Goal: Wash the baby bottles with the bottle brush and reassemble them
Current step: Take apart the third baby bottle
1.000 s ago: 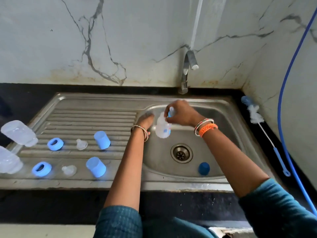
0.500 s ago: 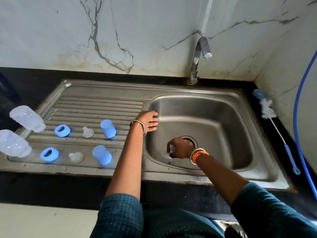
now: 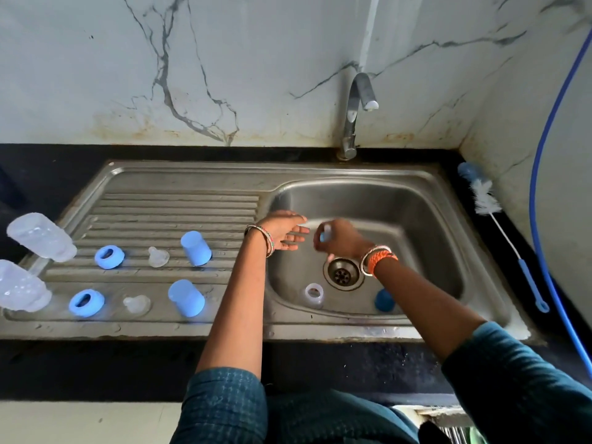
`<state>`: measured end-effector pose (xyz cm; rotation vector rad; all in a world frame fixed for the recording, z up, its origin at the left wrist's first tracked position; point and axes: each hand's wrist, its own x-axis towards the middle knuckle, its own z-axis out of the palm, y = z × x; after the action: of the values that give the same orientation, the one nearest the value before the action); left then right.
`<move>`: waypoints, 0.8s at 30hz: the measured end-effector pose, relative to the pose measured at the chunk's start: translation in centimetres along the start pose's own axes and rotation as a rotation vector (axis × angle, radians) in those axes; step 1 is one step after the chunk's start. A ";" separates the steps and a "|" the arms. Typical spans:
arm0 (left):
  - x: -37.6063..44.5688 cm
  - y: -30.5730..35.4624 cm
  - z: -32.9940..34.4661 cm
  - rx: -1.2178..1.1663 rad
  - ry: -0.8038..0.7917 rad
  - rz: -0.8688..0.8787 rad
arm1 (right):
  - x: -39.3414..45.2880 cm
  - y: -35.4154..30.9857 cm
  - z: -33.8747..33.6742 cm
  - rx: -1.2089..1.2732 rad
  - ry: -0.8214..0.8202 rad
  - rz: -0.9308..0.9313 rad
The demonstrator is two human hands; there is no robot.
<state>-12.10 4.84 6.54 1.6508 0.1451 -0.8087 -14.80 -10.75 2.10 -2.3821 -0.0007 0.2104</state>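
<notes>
Pinching a small blue-and-white part over the basin

Curling round a small blue-and-white piece (image 3: 325, 234), the fingers (image 3: 333, 230) of the right hand (image 3: 341, 240) hold it above the sink basin (image 3: 426, 225); motion blur hides what exactly the piece is. Just to its left, the left hand (image 3: 283, 233) hovers over the basin's left rim with fingers straight and loosely spread, holding nothing.

Down in the basin, a clear bottle (image 3: 314, 294) sits left of the drain (image 3: 342, 273), and a blue cap (image 3: 383, 299) lies to the drain's right, partly behind the right forearm.

On the ribbed drainboard (image 3: 166, 206) to the left stand two rows of parts: a far blue ring (image 3: 109, 257), a far clear teat (image 3: 158, 257) and a far blue cup (image 3: 195, 248); then a near blue ring (image 3: 86, 302), a near clear teat (image 3: 137, 304) and a near blue cup (image 3: 186, 298). Two clear bottles lie at the far left edge, one farther (image 3: 40, 237), one nearer (image 3: 22, 290).

A bottle brush (image 3: 487, 203) lies on the dark bench (image 3: 554, 315) right of the sink, well apart from both hands.
</notes>
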 end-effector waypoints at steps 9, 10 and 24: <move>-3.1 6.3 2.7 -0.379 -0.069 0.569 | -0.8 -11.2 -9.8 1.009 0.151 -0.118; -3.5 6.8 2.7 -0.415 -0.058 0.644 | -1.1 -12.0 -10.5 1.092 0.105 -0.150; -7.7 12.0 0.0 -0.281 0.091 0.836 | -0.6 -15.8 -16.7 0.941 -0.156 -0.179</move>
<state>-11.74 4.25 20.82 1.3020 -0.3409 -0.0680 -11.90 -10.61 24.94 -1.4164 -0.1543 0.2415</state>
